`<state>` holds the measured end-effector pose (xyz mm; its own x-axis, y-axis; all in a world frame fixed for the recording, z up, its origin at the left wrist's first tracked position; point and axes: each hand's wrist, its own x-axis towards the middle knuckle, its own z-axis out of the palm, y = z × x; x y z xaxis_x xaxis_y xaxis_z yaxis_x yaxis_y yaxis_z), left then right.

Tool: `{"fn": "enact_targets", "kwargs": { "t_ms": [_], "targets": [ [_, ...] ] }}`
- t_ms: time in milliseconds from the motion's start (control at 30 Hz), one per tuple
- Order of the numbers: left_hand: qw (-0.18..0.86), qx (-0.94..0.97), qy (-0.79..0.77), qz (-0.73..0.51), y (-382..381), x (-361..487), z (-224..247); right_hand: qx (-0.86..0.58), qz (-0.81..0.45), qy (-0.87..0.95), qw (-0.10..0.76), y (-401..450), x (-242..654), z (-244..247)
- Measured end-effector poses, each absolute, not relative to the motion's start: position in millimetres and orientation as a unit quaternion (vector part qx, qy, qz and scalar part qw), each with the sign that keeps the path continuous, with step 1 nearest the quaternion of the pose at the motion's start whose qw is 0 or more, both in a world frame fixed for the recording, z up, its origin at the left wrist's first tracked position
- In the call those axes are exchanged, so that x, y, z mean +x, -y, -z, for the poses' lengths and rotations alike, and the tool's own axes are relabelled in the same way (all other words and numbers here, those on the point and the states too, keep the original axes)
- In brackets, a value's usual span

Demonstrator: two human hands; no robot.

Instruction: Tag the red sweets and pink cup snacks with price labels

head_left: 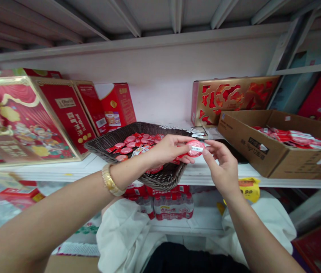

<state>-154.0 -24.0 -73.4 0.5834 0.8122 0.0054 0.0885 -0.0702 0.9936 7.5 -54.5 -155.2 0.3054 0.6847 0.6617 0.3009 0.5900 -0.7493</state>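
My left hand (174, 148) is closed on a small red round packet (196, 148) above the right side of a dark woven basket (166, 182). A white barcode sticker (197, 149) lies across the packet's face. At the packet's right edge, my right hand (221, 161) has its thumb and index finger pinched, with the other fingers loosely curled. More red round packets (130, 144) lie in the basket, partly hidden by my left forearm. Several white sticker strips (197, 132) stick out along the basket's back rim.
An open cardboard box (248, 151) holding red packets stands on the right of the white shelf (200, 176). Red and gold gift boxes (63, 110) stand at the left, and a gold box (234, 96) is at the back. Bottled drinks (173, 206) sit on the shelf below.
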Motion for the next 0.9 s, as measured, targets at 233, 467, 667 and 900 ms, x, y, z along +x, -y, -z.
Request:
{"fn": "enact_targets", "kwargs": {
  "t_ms": [233,467,667,900],
  "targets": [
    [0.61,0.67,-0.296,-0.303,19.6,-157.1,78.6,-0.426,-0.169,0.552,0.697,51.7,-4.8,152.0],
    [0.598,0.683,-0.293,-0.3,21.7,-158.2,77.9,-0.417,-0.184,0.565,0.688,52.2,-2.2,156.2],
    [0.586,0.689,-0.302,-0.3,20.4,-158.2,79.2,-0.4,-0.204,0.562,0.694,53.4,-1.6,155.9],
    [0.585,0.695,-0.292,-0.298,20.6,-158.1,79.8,-0.418,-0.187,0.558,0.692,54.2,-4.1,155.3]
  ]
}}
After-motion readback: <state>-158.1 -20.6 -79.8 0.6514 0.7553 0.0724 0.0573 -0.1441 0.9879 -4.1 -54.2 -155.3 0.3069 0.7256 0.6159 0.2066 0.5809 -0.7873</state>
